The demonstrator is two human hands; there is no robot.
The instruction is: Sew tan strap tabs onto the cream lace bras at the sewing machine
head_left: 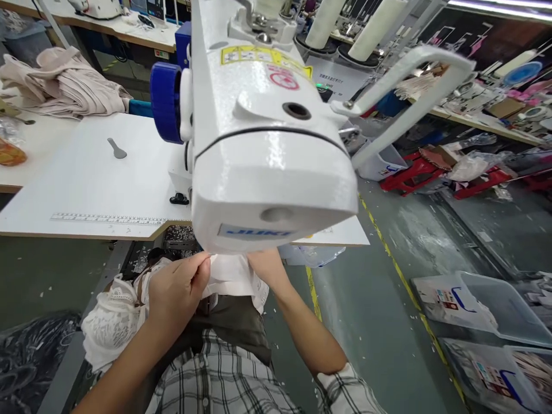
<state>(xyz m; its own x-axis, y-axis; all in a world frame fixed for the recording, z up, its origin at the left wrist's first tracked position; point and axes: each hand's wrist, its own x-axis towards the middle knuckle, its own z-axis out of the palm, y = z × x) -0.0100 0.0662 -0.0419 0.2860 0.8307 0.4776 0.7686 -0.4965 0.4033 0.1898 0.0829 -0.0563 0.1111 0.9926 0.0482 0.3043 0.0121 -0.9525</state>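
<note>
A white lace bra (115,322) hangs in front of my lap, its cup to the left and a smooth white band (230,275) stretched out below the sewing machine head (276,172). My left hand (179,287) is closed, pinching the band's left edge between thumb and fingers. At the band's right edge is my right hand (267,265), closed on the fabric; its fingertips are partly covered by the machine head. The needle area is hidden behind the white housing.
A white worktop (86,172) carries a grey key-shaped piece (117,148) and a printed ruler (107,219). Folded beige fabric (69,86) lies at the back left. Clear plastic bins (509,305) stand on the right floor, red stools (416,169) farther off.
</note>
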